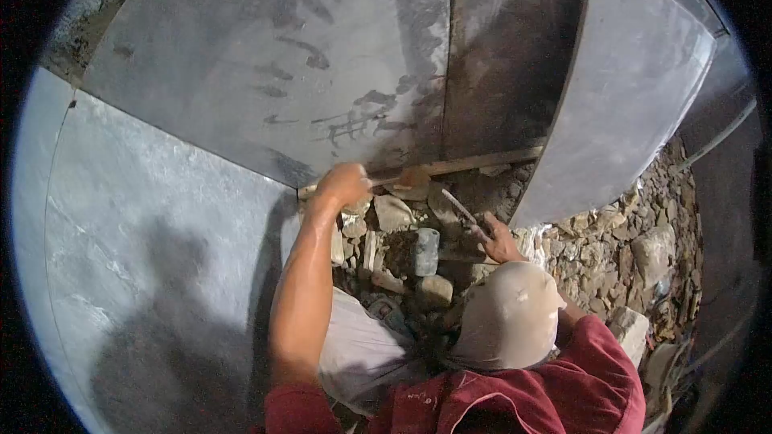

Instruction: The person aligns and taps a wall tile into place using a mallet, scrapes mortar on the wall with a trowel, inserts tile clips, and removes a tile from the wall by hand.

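My left hand point(346, 186) is closed in a fist near the foot of the grey panel, around a thin handle. The handle seems to lead to a blurred, rusty-brown head point(412, 182), like a hammer's. To the right, my right hand point(500, 242) grips a thin pale rod point(458, 205) that slants up and left, its tip near the wooden strip point(482, 162). Between and below the hands a grey cylindrical can point(426, 252) stands among stones. A rounded stone point(435, 292) lies just below it.
Large grey panels point(217, 56) rise ahead, with another point(153, 257) at the left. A curved panel point(623, 72) leans at the right above rubble point(599, 261). My knee point(515, 317) is bent below my right hand. A pale hose point(724, 134) runs at the far right.
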The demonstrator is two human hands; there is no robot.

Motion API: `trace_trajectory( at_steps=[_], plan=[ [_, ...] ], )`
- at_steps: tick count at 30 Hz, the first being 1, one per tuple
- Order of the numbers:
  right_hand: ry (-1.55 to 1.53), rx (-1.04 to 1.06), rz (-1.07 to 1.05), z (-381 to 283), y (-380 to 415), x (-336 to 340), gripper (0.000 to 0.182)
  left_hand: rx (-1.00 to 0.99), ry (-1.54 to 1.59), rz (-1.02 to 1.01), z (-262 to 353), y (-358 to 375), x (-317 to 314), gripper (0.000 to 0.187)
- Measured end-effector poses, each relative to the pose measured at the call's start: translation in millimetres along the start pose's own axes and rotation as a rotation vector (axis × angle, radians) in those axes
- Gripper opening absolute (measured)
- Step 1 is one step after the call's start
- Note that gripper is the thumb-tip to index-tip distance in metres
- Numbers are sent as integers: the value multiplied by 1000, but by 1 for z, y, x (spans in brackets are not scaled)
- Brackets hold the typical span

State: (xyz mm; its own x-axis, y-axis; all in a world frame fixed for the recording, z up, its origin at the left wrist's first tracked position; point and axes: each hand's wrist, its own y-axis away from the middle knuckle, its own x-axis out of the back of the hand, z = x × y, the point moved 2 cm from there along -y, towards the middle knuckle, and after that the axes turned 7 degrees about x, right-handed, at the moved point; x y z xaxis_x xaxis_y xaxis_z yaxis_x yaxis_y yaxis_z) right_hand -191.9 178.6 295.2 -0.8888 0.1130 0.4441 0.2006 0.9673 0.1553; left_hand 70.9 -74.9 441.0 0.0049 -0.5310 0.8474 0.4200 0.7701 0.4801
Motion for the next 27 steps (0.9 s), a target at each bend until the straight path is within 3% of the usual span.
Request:
trace_trajectory(
  at_steps=[2,5,7,8,10,12,15,18,21,22,25,27],
  plan=[
    [143,136,-33,-2,-16,-3,42,25,2,87,-29,2,-10,30],
    [356,358,-70,-4,-42,-12,36,122,195,-157,-27,1,-5,33],
    [492,509,-80,-24,-65,-16,32,32,260,-107,-29,-6,-16,34],
    [432,498,-142,-39,-75,-14,33,-14,292,-86,-30,-11,-24,35],
    [178,162,-213,-92,-82,2,30,-12,314,-71,-41,-29,-43,36],
    [268,639,176,-106,-84,-6,29,-1,396,-80,-44,-35,-46,36],
    [139,576,370,-112,-81,-13,35,27,565,-86,-35,-34,-38,37],
    [506,305,-242,-61,-85,-23,46,64,633,-19,-20,-24,-24,38],
    [582,332,-261,-52,-85,-25,52,91,650,61,-18,-25,-20,37],
    [615,236,-238,-76,-80,-19,47,86,679,87,-20,-28,-26,37],
    [246,473,143,-110,-74,-13,41,47,632,78,-19,-35,-27,36],
    [178,417,158,-109,-76,-17,33,61,616,78,-22,-35,-27,36]
  ],
)
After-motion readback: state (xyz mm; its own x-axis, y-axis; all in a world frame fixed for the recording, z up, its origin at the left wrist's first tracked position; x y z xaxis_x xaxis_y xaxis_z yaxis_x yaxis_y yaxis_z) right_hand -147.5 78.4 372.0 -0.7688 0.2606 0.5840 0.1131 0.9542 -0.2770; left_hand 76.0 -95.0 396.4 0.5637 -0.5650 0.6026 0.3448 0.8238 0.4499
